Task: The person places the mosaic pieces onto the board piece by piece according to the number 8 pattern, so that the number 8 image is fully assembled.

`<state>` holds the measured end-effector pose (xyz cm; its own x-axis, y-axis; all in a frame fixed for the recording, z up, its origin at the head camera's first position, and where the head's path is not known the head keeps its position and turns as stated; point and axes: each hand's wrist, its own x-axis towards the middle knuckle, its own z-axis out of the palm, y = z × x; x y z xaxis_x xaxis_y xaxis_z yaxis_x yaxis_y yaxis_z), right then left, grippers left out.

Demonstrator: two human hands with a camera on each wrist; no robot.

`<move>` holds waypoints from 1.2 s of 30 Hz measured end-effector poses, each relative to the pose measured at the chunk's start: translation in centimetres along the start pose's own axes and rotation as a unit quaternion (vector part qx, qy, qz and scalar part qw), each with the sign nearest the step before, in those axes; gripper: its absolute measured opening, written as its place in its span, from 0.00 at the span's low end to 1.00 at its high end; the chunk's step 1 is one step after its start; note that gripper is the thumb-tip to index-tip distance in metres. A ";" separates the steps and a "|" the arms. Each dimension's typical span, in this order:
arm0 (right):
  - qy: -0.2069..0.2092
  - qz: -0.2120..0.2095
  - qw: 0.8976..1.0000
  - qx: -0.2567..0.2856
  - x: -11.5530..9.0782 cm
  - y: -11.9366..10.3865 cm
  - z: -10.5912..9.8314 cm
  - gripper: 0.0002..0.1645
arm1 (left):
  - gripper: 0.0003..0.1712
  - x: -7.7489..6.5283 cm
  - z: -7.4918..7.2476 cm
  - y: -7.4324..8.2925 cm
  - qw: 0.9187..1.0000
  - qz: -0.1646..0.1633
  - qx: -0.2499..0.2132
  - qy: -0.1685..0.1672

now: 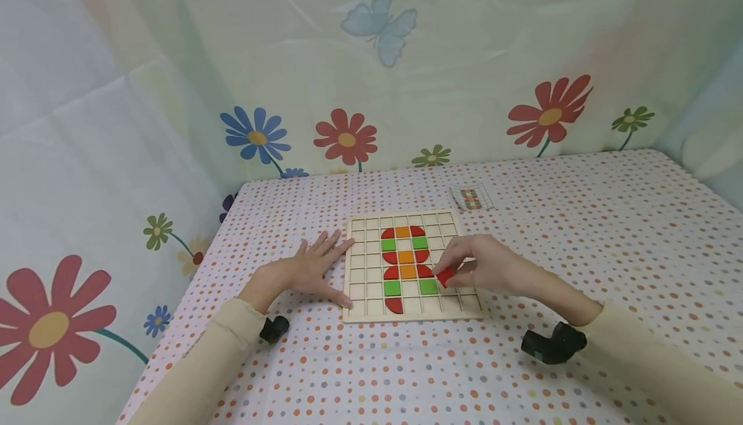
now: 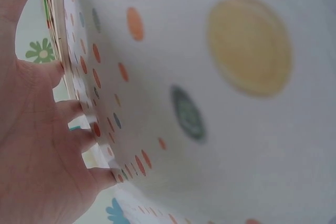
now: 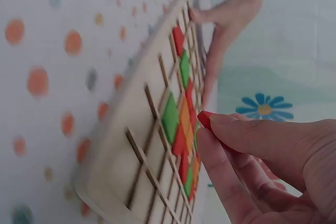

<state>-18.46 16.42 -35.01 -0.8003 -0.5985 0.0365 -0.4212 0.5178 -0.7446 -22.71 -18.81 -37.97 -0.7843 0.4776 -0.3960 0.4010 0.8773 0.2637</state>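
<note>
A square wooden grid board (image 1: 360,296) lies on the dotted cloth, with red, green and orange tiles set in its middle columns. My left hand (image 1: 316,270) is spread at the board's left side, its thumb and a fingertip touching the edge. Above the board's right part, my right hand (image 1: 478,264) pinches a small red tile (image 1: 444,276) between thumb and fingers. The same red tile (image 3: 206,119) shows at the fingertips in the right wrist view. At the bottom of the pattern, one red rounded tile (image 1: 394,305) sits below a green square tile (image 1: 392,288).
Behind the board lies a small card (image 1: 471,198) printed with a coloured grid pattern. A dotted cloth (image 1: 360,373) covers the table. A flowered curtain (image 1: 453,38) hangs at the back and left. Dark wrist cameras (image 1: 554,344) are worn at both sleeves.
</note>
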 end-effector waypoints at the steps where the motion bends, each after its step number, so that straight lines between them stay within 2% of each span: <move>1: -0.006 -0.001 1.000 0.005 0.0 -0.1 0.5 0.12 | 0.71 0.0 0.0 0.0 1.000 0.000 0.001 -0.001; 6: -0.022 -0.009 1.000 0.012 0.0 0.1 2.4 0.10 | 0.71 -0.1 0.1 -0.1 1.000 0.000 0.005 0.002; 11: -0.024 -0.008 1.000 0.009 -0.2 0.3 3.4 0.11 | 0.72 -0.1 0.1 -0.1 1.000 0.003 0.008 0.003; 26: -0.008 -0.043 0.998 -0.049 -0.1 -0.2 4.2 0.10 | 0.71 -0.2 -0.1 0.0 1.000 0.005 -0.001 0.007; 29: 0.000 -0.040 0.998 -0.044 -0.1 -0.3 4.4 0.10 | 0.71 -0.2 -0.1 0.1 1.000 0.004 -0.001 0.008; 36: 0.013 -0.015 0.997 -0.073 -0.1 -0.7 4.6 0.10 | 0.71 -0.1 -0.1 0.0 1.000 0.007 -0.003 0.005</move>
<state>-16.09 13.31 -37.56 -0.7967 -0.5997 0.0756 -0.5006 0.5845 -0.6386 -22.67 -18.91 -37.80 -0.7834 0.4899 -0.3824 0.4100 0.8698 0.2745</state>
